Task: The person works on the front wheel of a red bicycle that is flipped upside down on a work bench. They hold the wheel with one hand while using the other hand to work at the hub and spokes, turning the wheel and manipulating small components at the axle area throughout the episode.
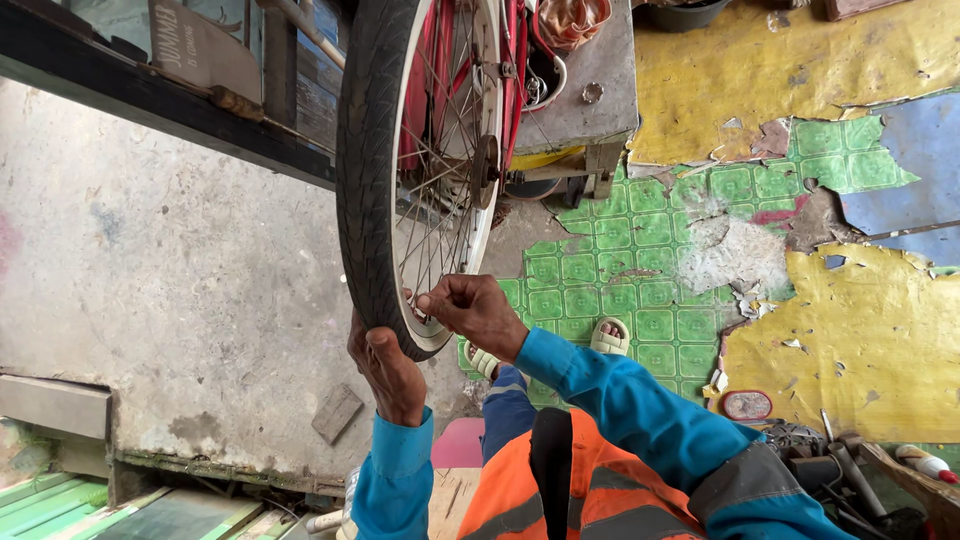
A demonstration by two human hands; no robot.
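Note:
A bicycle wheel with a black tyre (362, 150), a white rim and thin metal spokes (440, 190) hangs in a red frame (516, 70) in front of me. My left hand (385, 372) grips the tyre at its lowest part, fingers curled around the rubber. My right hand (472, 310) is just beside it at the inner side of the rim, with thumb and fingers pinched together on something small by the spoke ends; what it pinches is hidden by the fingers. Both sleeves are blue, worn with an orange vest.
A grey wooden bench (590, 90) stands behind the wheel. The floor covering is green patterned (640, 250) with torn yellow patches (850, 340). My sandalled feet (608, 336) rest on it. Dark tools (830, 465) lie at the lower right; a small wooden block (336, 412) lies on concrete.

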